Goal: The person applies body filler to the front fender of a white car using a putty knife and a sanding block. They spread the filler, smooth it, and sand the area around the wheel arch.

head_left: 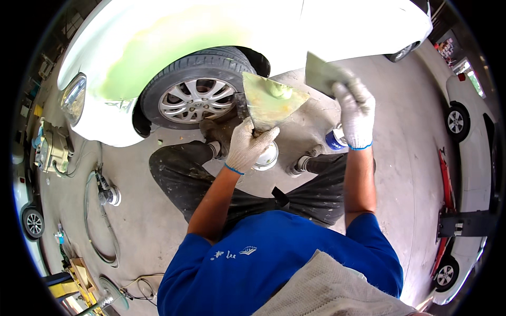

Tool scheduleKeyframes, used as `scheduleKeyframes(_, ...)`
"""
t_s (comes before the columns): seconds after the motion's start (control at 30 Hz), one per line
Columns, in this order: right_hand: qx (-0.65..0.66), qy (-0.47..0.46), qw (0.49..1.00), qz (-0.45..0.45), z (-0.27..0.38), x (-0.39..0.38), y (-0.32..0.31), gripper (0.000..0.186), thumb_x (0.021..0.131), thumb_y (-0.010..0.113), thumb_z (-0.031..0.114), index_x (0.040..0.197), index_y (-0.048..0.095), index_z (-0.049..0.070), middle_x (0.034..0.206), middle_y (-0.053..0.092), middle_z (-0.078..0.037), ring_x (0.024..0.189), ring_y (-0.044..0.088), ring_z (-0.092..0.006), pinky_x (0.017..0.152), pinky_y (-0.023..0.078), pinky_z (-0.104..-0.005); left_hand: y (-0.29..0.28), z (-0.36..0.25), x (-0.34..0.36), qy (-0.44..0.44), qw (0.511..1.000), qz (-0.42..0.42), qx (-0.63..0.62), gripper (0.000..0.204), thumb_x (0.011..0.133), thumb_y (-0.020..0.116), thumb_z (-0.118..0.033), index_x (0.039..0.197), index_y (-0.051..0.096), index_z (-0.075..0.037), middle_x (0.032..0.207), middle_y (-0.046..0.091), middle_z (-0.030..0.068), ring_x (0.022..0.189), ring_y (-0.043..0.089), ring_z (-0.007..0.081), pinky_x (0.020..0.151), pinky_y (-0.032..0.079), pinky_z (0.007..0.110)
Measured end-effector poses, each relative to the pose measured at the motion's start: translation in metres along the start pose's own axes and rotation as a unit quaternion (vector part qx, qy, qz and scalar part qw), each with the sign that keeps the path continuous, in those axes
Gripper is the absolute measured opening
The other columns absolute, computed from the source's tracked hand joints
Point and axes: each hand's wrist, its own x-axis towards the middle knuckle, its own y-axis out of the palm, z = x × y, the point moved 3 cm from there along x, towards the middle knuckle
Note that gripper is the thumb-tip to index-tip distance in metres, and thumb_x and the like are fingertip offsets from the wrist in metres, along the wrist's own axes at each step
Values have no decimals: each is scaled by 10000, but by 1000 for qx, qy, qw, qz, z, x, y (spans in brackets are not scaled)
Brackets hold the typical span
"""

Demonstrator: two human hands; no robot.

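My left hand (pixel 249 145), in a white knit glove, is closed around the handle of a wide triangular putty knife (pixel 262 108). A pale green dab of putty (pixel 281 91) sits on its smeared blade. My gloved right hand (pixel 357 113) is raised to the right, slightly blurred, with its fingers closed on a flat grey-green spreader (pixel 320 73). In front of both hands is a white car fender (pixel 158 31), with yellow-green patches around the wheel arch. Below it stands the car's front wheel (pixel 197 99). The spreader is apart from the fender and the knife.
Between my legs stands a round tin (pixel 268 157); a blue tin (pixel 335 139) is by my right foot. A sander (pixel 109 195) and its hose (pixel 89 231) lie on the floor at left. Another white car (pixel 477 158) and a red bar (pixel 446 181) are at right.
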Motion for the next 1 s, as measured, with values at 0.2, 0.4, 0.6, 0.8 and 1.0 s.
scheduleKeyframes(0.2,302,24,953,-15,15,-4,23,385,971,594,1,1352,568,-48,1261,645,-119,1151,615,-225,1044,492,-387,9,19,9,13,1000,21,11,214,904,763,-126,1059,684,-2,840,661,-31,704,550,21,643,474,217)
scheduleKeyframes(0.4,-59,4,993,101,14,-6,33,277,960,624,-6,1226,672,-70,1091,699,-91,1018,631,-159,935,515,-325,-3,10,7,7,999,21,-30,237,914,749,-137,1092,674,1,854,663,-26,731,571,39,677,491,230)
scheduleKeyframes(0.6,53,52,996,-49,-23,-7,-9,210,974,620,5,1164,703,-28,1029,709,-95,950,648,-157,835,533,-303,3,4,3,173,984,-3,-33,254,904,762,-172,1064,679,7,856,705,47,739,617,83,695,522,270)
scheduleKeyframes(0.8,-113,113,984,79,-24,-11,10,177,964,624,-24,1113,719,-43,1002,701,-36,959,619,-108,892,505,-260,-6,7,-1,38,998,-2,-57,238,899,756,-154,1085,698,-18,802,663,-9,694,561,51,657,494,247)
scheduleKeyframes(1.0,85,110,988,-72,-20,-5,1,160,975,624,-6,1111,698,-50,984,679,-24,905,621,-106,853,514,-258,3,28,-2,19,999,38,29,248,894,758,-148,1086,692,-5,864,690,6,760,604,70,708,520,267)
